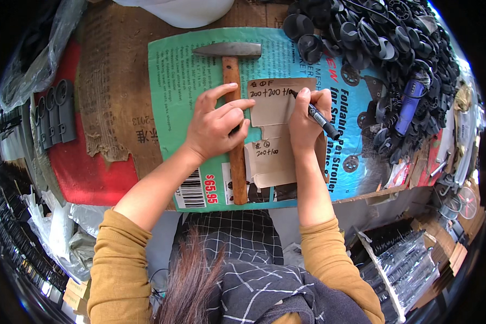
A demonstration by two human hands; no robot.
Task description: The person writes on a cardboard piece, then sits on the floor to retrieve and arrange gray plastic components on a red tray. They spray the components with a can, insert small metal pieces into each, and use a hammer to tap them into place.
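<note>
My right hand (306, 120) grips a black marker (324, 123), its tip on the upper part of a brown cardboard piece (272, 110) that bears handwriting. My left hand (217, 120) reaches across a hammer (234, 124) with a wooden handle and steel head. Two of its fingers stretch toward the left edge of the cardboard, one touching it, while the others curl over the handle. A second written cardboard piece (264, 156) lies just below the first. Under everything is a printed green and blue cardboard sheet (174, 102).
Black plastic parts (372, 32) pile up at the far right, with a purple cylindrical tool (410, 107) among them. Several grey plastic fittings (58, 114) stand at the left on a red area. A white rounded object (186, 12) sits at the far edge.
</note>
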